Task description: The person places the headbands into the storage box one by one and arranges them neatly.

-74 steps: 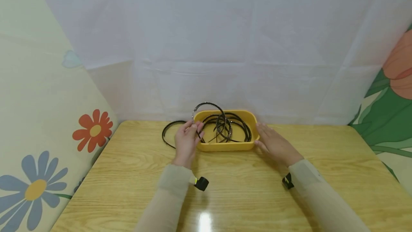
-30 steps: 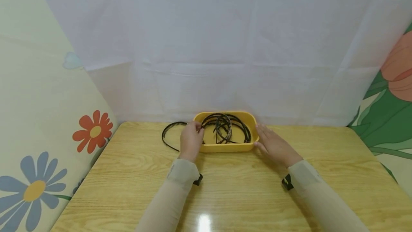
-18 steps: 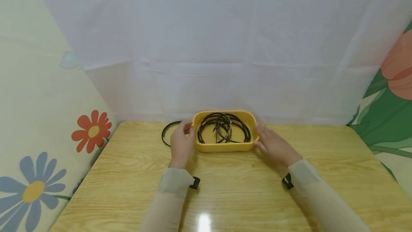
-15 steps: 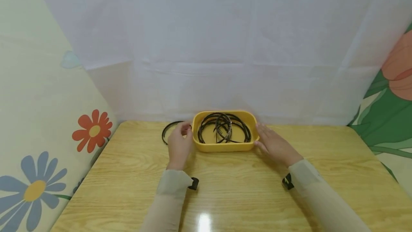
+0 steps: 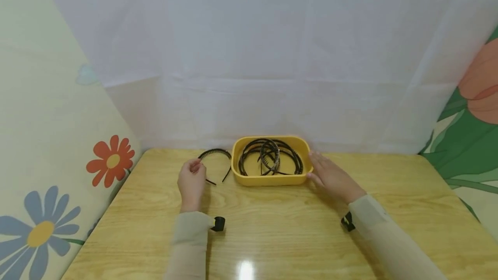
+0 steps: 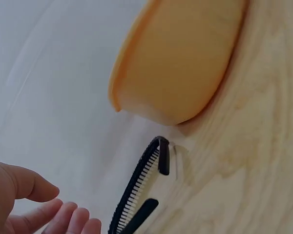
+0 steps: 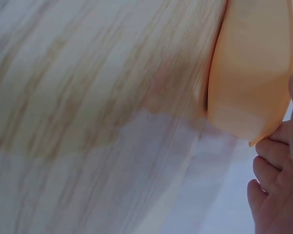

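Note:
A yellow plastic basket (image 5: 274, 180) holds several thin black toothed headbands (image 5: 297, 159), one of them standing up in a smaller loop. Left of the basket a single black headband (image 5: 214, 150) rests on the table, its two ends toward me. My left hand (image 5: 192, 182) is at this headband's left side; in the left wrist view its thumb and fingers (image 6: 34, 187) are relaxed and apart, with the toothed headband (image 6: 132, 187) just beyond them. My right hand (image 5: 332, 176) rests against the basket's right end, fingers extended along it and thumb at the front corner.
The wood-grain table (image 5: 272, 228) ends at a white cloth backdrop (image 5: 233, 64). Flower-printed cloth (image 5: 43, 141) hangs at the left, with another printed cloth (image 5: 474, 150) at the right. A small black camera (image 5: 218, 224) sits at my left wrist.
My left hand lowered a headband into the basket, let it go, then moved left to the headband on the table. My right hand has stayed at the basket's end.

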`<state>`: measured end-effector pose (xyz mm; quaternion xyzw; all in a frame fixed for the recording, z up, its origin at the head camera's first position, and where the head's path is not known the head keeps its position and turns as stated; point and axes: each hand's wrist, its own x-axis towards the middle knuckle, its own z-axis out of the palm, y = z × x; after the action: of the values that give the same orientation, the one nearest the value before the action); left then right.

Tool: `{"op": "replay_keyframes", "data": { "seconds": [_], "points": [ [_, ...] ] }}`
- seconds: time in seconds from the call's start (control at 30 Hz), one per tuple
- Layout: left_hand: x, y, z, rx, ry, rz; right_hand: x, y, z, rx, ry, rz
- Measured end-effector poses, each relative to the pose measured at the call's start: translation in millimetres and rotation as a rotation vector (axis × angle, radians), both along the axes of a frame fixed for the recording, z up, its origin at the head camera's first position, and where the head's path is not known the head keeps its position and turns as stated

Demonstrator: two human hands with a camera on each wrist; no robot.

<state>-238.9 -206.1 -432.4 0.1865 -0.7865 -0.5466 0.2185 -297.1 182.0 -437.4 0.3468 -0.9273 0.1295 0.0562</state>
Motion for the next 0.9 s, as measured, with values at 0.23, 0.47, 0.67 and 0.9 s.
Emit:
{"op": "replay_keyframes", "data": {
  "seconds": [0.23, 0.47, 0.67, 0.9],
  "points": [
    [6.4, -14.5, -0.4, 0.1, -0.112, -0.006, 3.7, 0, 1.6, -0.013, -0.008, -0.009],
    [7.5, -21.4, -7.2, 0.077, -0.221, -0.054, 3.6, -1, 1.5, -0.005, -0.005, 0.0],
    [-0.1, -24.1, -7.1, 0.026, -0.32, -0.148, 3.2, 0, 1.6, -0.01, -0.01, 0.004],
    [-14.1, -33.8, 2.3, -0.128, -0.421, -0.216, 1.8, 0, 2.0, -0.024, 0.004, 0.006]
  ]
}}
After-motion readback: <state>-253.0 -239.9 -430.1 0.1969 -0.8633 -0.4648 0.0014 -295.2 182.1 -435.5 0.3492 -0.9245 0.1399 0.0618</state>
